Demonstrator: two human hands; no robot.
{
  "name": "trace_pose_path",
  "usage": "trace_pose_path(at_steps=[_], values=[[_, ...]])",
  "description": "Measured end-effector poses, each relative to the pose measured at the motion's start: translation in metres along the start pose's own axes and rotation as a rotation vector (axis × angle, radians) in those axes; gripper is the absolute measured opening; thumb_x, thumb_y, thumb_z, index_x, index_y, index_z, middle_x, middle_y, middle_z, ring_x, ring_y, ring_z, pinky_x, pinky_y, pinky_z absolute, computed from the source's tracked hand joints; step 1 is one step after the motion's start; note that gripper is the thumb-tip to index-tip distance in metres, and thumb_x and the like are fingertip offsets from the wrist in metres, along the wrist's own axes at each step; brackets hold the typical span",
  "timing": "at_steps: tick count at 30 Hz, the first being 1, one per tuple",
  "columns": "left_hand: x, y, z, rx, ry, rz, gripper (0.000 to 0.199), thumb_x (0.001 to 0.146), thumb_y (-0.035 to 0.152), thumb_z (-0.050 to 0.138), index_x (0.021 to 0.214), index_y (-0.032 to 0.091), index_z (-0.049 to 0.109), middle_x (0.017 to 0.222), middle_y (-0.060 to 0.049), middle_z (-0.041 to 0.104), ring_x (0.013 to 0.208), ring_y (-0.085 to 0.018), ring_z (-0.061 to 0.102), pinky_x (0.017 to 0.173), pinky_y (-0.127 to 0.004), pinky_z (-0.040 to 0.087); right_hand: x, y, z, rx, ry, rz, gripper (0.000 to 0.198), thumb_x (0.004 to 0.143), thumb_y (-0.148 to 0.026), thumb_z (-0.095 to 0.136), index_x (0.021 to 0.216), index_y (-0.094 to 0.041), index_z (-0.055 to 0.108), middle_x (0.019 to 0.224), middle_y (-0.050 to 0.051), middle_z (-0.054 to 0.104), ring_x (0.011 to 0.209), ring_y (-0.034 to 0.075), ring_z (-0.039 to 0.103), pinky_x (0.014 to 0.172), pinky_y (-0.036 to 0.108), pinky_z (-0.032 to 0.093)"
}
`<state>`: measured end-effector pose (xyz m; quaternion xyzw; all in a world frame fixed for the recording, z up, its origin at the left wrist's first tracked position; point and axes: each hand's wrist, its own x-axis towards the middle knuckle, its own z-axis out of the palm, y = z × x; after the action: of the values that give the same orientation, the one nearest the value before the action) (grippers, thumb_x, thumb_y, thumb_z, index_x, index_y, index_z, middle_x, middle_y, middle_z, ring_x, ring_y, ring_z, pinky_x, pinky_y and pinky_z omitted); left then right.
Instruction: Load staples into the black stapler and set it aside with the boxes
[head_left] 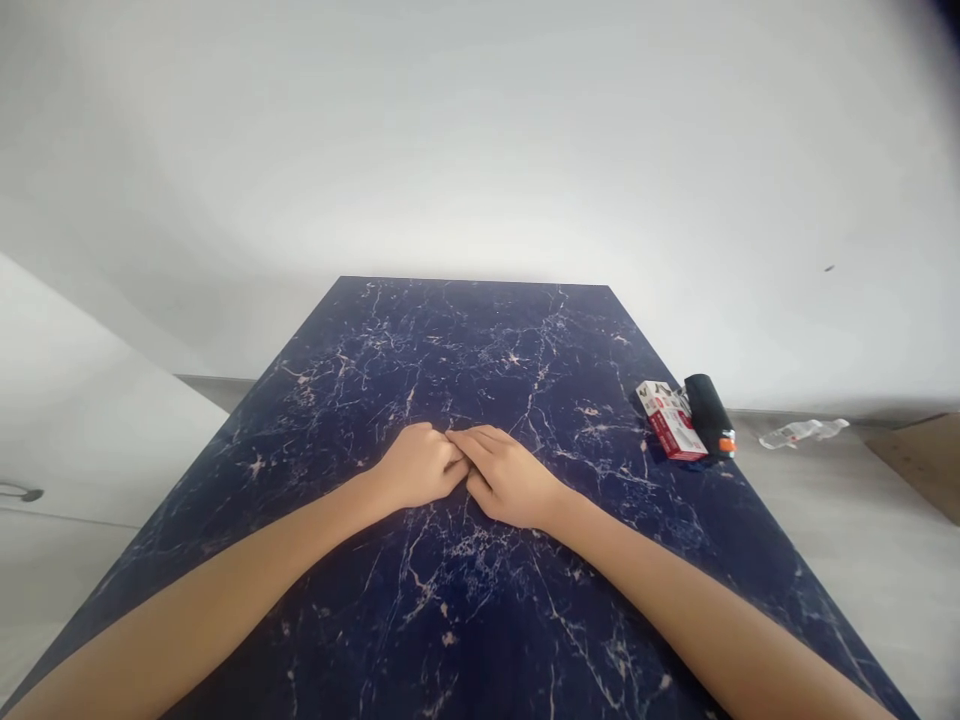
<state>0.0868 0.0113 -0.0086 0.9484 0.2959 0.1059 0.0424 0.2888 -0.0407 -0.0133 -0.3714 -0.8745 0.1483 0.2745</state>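
Note:
My left hand (421,464) lies on the dark blue, marble-patterned table (480,350), curled into a fist with its knuckles upward. Against it from the right rests my right hand (510,478), fingers bent and close together, its fingertips over the left hand's fingers. The two hands touch near the middle of the tabletop. Both palms face down, so whatever the left fist may enclose is hidden. No object shows between the hands.
Near the table's right edge lie a red and white box (673,425) and a black cylindrical item (708,415) with an orange patch. Beyond that edge, clear plastic (802,432) and a brown cardboard piece (919,460) are on the floor. A pale wall (480,140) stands behind the table.

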Motion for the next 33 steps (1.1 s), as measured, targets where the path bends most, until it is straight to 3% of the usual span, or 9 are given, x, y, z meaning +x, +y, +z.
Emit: trace_pose_path(at_steps=[33], values=[[-0.0009, -0.0018, 0.0033, -0.034, 0.028, 0.014, 0.034, 0.093, 0.019, 0.054, 0.060, 0.018, 0.064, 0.058, 0.000, 0.066, 0.052, -0.014, 0.057, 0.065, -0.035, 0.036, 0.0000, 0.0018, 0.0017, -0.001, 0.007, -0.014, 0.054, 0.094, -0.011, 0.046, 0.148, -0.013, 0.048, 0.137, 0.017, 0.065, 0.126, 0.031, 0.060, 0.110, 0.058, 0.050]])
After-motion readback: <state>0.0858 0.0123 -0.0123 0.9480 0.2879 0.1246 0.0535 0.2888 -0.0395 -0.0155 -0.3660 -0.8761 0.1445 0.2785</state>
